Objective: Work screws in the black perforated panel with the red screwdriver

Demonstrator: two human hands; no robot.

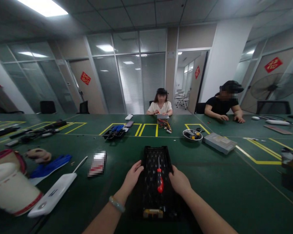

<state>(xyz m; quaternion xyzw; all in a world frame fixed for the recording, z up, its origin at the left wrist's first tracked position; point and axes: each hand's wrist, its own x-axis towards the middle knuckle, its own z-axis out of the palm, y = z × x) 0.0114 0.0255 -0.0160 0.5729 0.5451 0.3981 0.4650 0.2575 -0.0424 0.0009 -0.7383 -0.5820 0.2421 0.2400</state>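
Screwdriver (160,179), red-handled, lies mid-tray in the black parts tray (156,152), near the green bench's (217,198) near edge. I see both hands open: left hand (133,178) on the tray's left rim, right hand (180,182) on its right rim, neither on the driver. Steel bowl (192,134) sits well beyond.

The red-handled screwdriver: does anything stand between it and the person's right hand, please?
Nothing visible stands in the way. The red-handled screwdriver lies on the black tray, and only the tray's surface lies between it and the right hand, which is at the tray's right edge.
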